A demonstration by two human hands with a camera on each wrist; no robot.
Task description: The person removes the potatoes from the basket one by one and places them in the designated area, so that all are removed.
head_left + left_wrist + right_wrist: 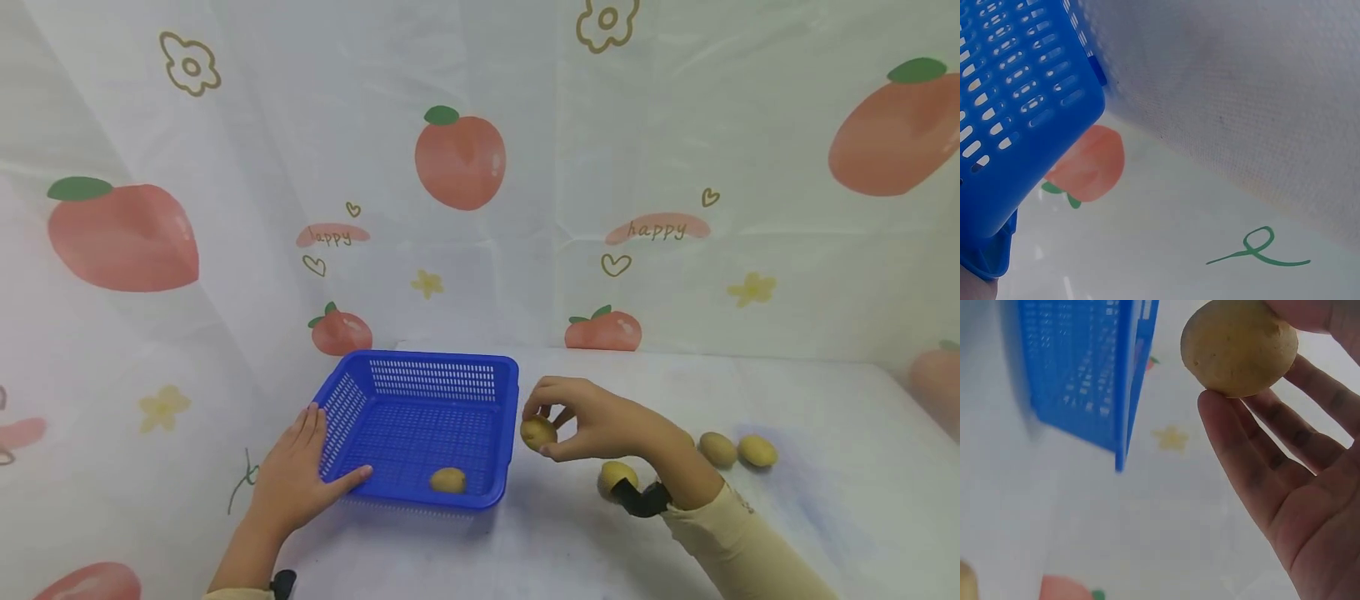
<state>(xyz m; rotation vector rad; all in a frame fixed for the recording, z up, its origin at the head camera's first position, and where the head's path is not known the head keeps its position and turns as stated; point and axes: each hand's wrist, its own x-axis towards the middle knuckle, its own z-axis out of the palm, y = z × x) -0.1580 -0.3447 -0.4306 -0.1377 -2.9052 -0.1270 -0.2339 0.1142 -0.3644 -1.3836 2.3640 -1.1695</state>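
A potato (538,433) is pinched between the thumb and fingers of my right hand (596,421), just outside the right wall of a blue plastic basket (516,400). The right wrist view shows this potato (1238,347) held at the fingertips, close to the basket's side (1124,381). My left hand (292,475) rests on the basket's left rim with straight fingers, its thumb spread over the front left corner. Inside the basket, near the front, lies another potato (447,480). From the left wrist, the basket's slotted outer wall (1029,81) shows, with the hand mostly out of frame.
On the white tabletop (570,533) to the right, one potato (617,477) lies by my right wrist, partly covered by a black strap (643,498). Farther right are a brownish potato (717,449) and a yellower one (757,451). A fruit-printed white curtain (525,275) hangs behind.
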